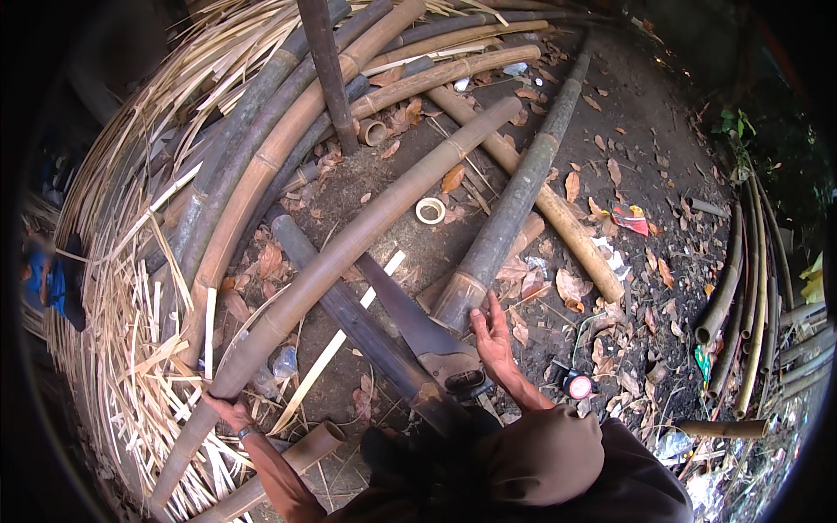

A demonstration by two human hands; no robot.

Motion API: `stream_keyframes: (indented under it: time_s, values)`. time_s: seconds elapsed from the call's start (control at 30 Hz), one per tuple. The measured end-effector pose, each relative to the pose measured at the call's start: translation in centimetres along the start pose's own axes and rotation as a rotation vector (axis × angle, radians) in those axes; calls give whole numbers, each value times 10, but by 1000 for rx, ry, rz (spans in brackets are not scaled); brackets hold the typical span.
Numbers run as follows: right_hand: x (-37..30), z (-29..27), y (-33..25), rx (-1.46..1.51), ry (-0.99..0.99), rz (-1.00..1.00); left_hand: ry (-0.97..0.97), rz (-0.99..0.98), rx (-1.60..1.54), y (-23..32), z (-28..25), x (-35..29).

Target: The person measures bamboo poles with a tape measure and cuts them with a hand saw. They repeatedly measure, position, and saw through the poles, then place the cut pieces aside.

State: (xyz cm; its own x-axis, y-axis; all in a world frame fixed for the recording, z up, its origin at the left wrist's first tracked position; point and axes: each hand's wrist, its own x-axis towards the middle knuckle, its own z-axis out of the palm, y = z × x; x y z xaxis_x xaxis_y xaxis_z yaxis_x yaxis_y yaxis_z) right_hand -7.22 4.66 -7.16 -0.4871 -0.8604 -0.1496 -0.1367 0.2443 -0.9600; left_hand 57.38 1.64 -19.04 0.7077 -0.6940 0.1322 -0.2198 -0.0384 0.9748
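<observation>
Steadying the long bamboo pole [349, 253], the left hand [228, 410] grips it; the right hand [493, 336], open, touches the dark culm [510, 205], handsaw [427, 336] just beside — picking that up looks next.

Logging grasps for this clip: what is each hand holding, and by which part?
Left hand grips the long bamboo pole near its lower end. Right hand is open at the dark pole's cut end, holding nothing.

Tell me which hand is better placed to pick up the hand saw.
Right. The right hand hovers open just beside the hand saw, close to its handle. The left hand is further away, gripping the long bamboo pole.
</observation>
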Motion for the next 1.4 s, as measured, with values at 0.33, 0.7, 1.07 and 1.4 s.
stream_keyframes:
  time_s: [0.33, 0.7, 1.07, 1.4]
  values:
    - [-6, -32, 14, -117, 52, 14, 11, -664, -702, 26, 113, -9]
    - [-14, -9, -15, 258, -35, 245, -180, -973, -996, 105, 212, -56]
    - [13, -8, -15, 502, -33, 406, -65, -869, -862, 95, 188, -62]
    - [25, -45, -9, 672, -17, 415, -170, -812, -723, 112, 188, -87]
